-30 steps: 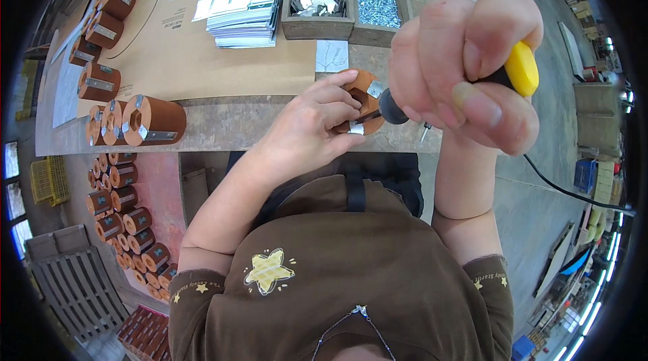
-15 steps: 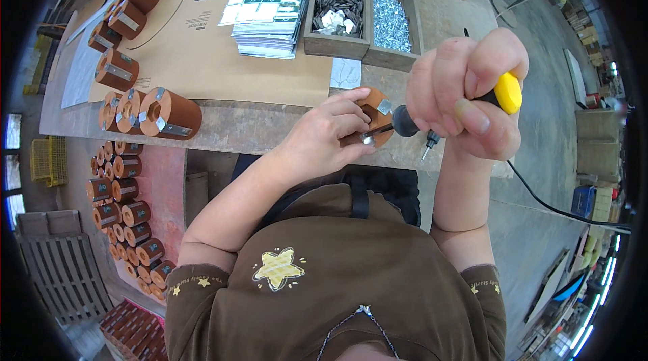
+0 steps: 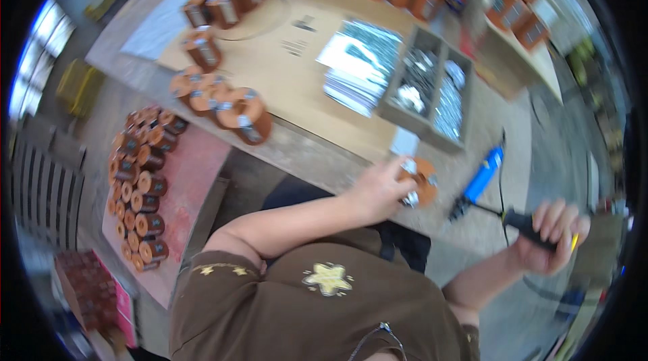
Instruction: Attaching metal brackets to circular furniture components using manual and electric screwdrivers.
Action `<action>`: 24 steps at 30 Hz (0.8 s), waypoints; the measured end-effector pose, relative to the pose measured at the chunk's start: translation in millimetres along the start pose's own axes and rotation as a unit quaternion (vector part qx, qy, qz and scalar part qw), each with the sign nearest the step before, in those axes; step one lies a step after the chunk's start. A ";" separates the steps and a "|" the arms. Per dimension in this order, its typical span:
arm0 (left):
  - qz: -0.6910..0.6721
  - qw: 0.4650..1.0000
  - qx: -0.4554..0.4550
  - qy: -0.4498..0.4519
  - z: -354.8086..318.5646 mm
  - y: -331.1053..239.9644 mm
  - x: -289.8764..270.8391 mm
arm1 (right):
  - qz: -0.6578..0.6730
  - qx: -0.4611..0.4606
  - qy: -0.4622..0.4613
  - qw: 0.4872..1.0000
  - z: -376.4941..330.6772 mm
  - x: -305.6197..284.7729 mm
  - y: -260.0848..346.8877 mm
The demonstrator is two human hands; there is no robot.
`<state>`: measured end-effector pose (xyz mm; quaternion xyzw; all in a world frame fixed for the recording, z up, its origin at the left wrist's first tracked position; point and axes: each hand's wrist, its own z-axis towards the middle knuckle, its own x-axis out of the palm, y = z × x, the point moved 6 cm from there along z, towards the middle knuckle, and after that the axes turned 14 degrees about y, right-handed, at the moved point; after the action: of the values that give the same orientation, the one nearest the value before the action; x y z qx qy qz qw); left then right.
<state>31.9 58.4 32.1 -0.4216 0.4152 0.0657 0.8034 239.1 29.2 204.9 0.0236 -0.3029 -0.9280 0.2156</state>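
Note:
My left hand (image 3: pixel 378 191) rests on a small orange coil part (image 3: pixel 420 182) lying at the near edge of the workbench (image 3: pixel 304 151). My right hand (image 3: pixel 552 236) is out to the right, closed around a screwdriver (image 3: pixel 533 229) with a black and yellow handle, its shaft pointing left toward the bench. A blue power tool (image 3: pixel 480 178) lies on the bench between the two hands.
A grey divided tray of screws (image 3: pixel 432 91) and a stack of printed sheets (image 3: pixel 358 67) sit behind the coil. Orange coils (image 3: pixel 223 108) stand on the brown board and at the bench's far side; several more lie on a red pallet (image 3: pixel 145 185) on the floor at left.
The view has swung. My right hand moved the screwdriver away from the coil part, down and to the right. My left hand set the coil part down on the bench edge.

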 end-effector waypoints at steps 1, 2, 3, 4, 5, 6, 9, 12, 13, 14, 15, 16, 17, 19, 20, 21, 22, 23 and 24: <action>0.012 1.000 0.013 -0.006 -1.6 -1.5 -3.4 | -0.019 0.006 -0.012 1.000 -3.7 -0.1 1.3; 0.023 0.999 0.028 -0.008 -4.4 -2.8 -9.1 | -0.030 0.010 -0.022 0.999 -5.9 1.8 1.8; 0.024 0.999 0.027 -0.018 -7.3 -5.5 -23.0 | -0.028 0.007 -0.016 0.999 -7.5 3.4 1.1; 0.037 0.999 0.018 -0.032 -10.9 -8.8 -42.9 | -0.013 0.000 -0.004 1.000 -7.7 3.9 1.3; -0.004 0.999 -0.015 -0.033 -15.8 -6.5 -66.9 | -0.010 0.009 -0.009 1.000 -7.8 1.6 -0.7; -0.048 0.997 -0.044 -0.032 -19.9 -4.3 -89.4 | -0.011 0.018 -0.017 1.000 -8.5 -1.6 -0.9; 0.045 0.988 -0.056 -0.139 -35.6 8.2 -179.2 | -0.010 0.016 -0.016 1.000 -5.1 -3.5 -4.3; 0.189 0.946 -0.095 -0.247 -51.8 29.0 -276.0 | -0.031 0.033 -0.002 0.999 -6.2 -7.4 -3.9; 0.195 0.928 -0.128 -0.290 -61.3 48.5 -307.3 | -0.053 0.022 -0.029 0.998 -6.5 -6.7 -6.1; 0.199 0.913 -0.167 -0.314 -70.0 65.4 -334.2 | -0.053 0.020 -0.028 0.998 -6.9 -7.4 -9.4; 0.223 0.882 -0.238 -0.341 -88.3 95.1 -361.5 | -0.059 0.023 -0.027 0.998 -7.4 -9.6 -12.9; 0.264 0.858 -0.273 -0.346 -101.6 115.2 -383.7 | -0.069 0.026 -0.030 0.997 -8.3 -11.8 -15.4; 0.303 0.833 -0.304 -0.350 -114.0 135.8 -403.5 | -0.079 0.029 -0.034 0.996 -8.3 -11.6 -18.2; 0.301 0.802 -0.373 -0.355 -141.2 191.4 -432.9 | -0.103 0.034 -0.057 0.992 -9.7 -14.4 -22.0; 0.301 0.805 -0.369 -0.354 -148.3 214.2 -440.1 | -0.129 0.041 -0.079 0.988 -10.1 -16.6 -23.5; 0.300 0.786 -0.417 -0.345 -156.2 238.6 -447.1 | -0.131 0.037 -0.083 0.987 -8.6 -16.2 -24.8; 0.298 0.766 -0.462 -0.334 -162.7 262.5 -451.2 | -0.143 0.050 -0.083 0.985 -6.9 -14.8 -27.8; 0.297 0.770 -0.456 -0.334 -165.8 285.1 -451.9 | -0.157 0.064 -0.083 0.982 -6.0 -12.6 -30.5; 0.258 0.776 -0.466 -0.338 -170.6 309.5 -452.1 | -0.162 0.060 -0.086 0.981 -5.7 -11.1 -31.5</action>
<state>-505.9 240.8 114.8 -0.5721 0.1288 0.5940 0.5508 238.0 53.5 181.3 0.0053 -0.3678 -0.9293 0.0338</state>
